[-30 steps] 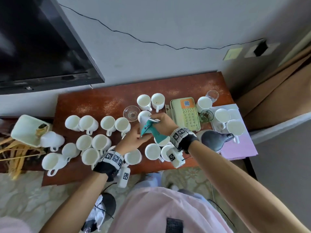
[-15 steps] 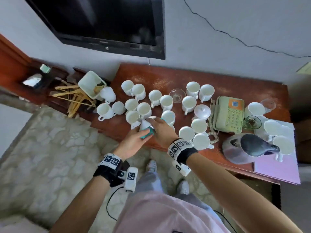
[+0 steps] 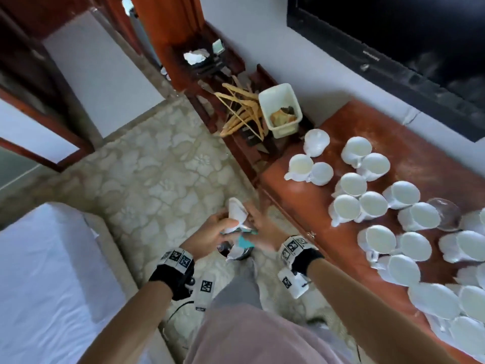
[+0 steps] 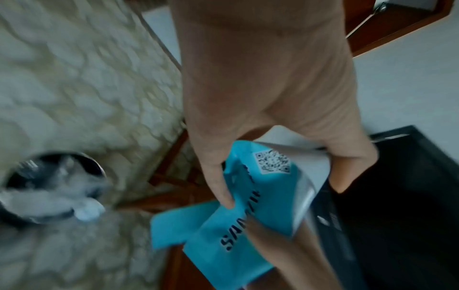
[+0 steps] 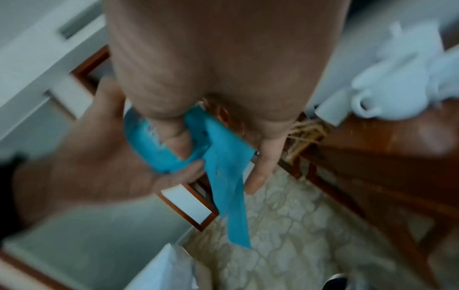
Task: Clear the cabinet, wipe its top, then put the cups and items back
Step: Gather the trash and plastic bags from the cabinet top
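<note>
Packet (image 4: 258, 198) of blue foil with a silvery inner face, torn open along one side, is held between both hands above the patterned floor (image 3: 147, 164), just off the front edge of the red-brown bench (image 3: 425, 158). Dark capitals starting "SA" run along its blue face in the left wrist view; the remaining letters are creased and cannot be read, and a small QR code sits on a white patch near its top. A loose blue strip (image 5: 228, 192) hangs down from the packet, and in the head view a white wipe (image 3: 237, 214) sticks up out of it.

The left hand (image 3: 207, 233) has its thumb and fingers (image 5: 183, 174) curled round the packet's rounded end. The right hand (image 3: 262, 224) pinches the packet's upper edge between thumb and forefinger, one finger pointing straight down beside the strip. Both forearms reach forward, each wrist wrapped in a black band with square coded tags.

Below the hands stands a round dark bin (image 3: 233, 252) holding white scraps. White cups (image 3: 351, 185) crowd the bench in rows, mostly mouth up, with a clear glass (image 3: 444, 216) among them. A cream tub (image 3: 282, 109) and wooden hangers (image 3: 241, 111) sit beyond the bench's left end, a dark television (image 3: 409, 43) hangs on the wall, and a white bed (image 3: 47, 285) lies at lower left.
</note>
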A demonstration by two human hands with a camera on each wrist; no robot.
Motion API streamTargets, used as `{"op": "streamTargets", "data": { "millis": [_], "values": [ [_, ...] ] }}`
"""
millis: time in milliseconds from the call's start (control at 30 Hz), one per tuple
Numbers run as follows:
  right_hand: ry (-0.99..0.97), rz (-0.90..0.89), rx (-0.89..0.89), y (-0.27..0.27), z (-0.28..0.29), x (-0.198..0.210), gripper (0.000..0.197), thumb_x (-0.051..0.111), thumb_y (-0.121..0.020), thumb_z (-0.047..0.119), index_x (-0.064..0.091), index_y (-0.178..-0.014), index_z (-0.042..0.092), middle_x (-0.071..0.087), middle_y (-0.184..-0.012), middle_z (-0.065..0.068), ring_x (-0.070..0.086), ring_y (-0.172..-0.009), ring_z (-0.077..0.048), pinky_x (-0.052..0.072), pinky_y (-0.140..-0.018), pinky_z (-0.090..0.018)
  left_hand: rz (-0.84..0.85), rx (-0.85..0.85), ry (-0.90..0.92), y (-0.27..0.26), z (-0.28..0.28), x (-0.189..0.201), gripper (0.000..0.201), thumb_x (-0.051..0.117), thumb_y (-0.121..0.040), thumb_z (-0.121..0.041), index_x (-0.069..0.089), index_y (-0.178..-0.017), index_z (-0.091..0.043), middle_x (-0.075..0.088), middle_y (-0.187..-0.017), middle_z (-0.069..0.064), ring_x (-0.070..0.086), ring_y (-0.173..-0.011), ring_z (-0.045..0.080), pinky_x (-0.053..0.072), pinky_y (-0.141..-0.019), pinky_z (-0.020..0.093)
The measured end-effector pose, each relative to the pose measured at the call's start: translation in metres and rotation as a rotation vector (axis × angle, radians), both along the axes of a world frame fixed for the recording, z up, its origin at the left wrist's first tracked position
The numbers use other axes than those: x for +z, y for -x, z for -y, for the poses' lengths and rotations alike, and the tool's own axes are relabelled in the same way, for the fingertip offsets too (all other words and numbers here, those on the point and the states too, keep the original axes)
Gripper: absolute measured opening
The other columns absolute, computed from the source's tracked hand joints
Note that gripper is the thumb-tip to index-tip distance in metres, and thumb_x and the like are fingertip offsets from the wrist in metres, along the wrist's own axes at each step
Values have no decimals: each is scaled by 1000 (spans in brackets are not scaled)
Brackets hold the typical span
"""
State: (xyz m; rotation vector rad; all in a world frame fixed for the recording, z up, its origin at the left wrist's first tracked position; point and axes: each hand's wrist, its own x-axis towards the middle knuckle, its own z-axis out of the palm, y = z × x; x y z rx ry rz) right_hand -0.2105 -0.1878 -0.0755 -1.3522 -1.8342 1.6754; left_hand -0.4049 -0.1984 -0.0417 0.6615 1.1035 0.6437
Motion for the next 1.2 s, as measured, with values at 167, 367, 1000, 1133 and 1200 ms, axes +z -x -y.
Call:
{"op": "streamTargets", "data": {
  "millis": [167,367,1000,1133,1200],
  "values": [
    [476,-190,-81,59,-36,-48,57,74,-92,28,48,-143,35,62,-124,0,66,-112,-20,58,-85,-34,-139,30,84,82,-24,-57,55,67,-74,-19,64,-124,3,70,-113,17,66,-105,30,53,-89,34],
    [445,42,-104,99,-41,-164,61,82,-76,3,64,-120,40,72,-98,-4,68,-86,-20,60,-81,-44,-371,81,128,89,-30,-169,35,67,-82,14,68,-108,-10,74,-95,3,69,-82,14,55,-67,23],
    [-219,883,782,169,-92,-612,50,46,-99,0,47,-148,12,35,-152,-18,51,-126,-41,52,-91,-44,-1150,-755,-162,114,55,-586,83,46,-97,-6,0,-165,-22,-9,-172,0,-4,-159,23,14,-127,39],
    [-169,997,875,184,-102,-649,37,38,-106,7,59,-137,5,58,-134,-19,61,-120,-39,54,-96,-48,-1204,-701,-263,118,50,-619,83,45,-95,-5,3,-165,-19,-6,-172,-1,-5,-159,19,10,-127,37],
    [-118,1041,868,191,-105,-663,41,36,-107,7,51,-145,4,61,-133,-21,59,-125,-37,49,-103,-52,-1225,-714,-321,120,41,-628,79,44,-96,-9,5,-165,-16,-2,-172,-2,-4,-158,15,5,-127,35]
  ]
}}
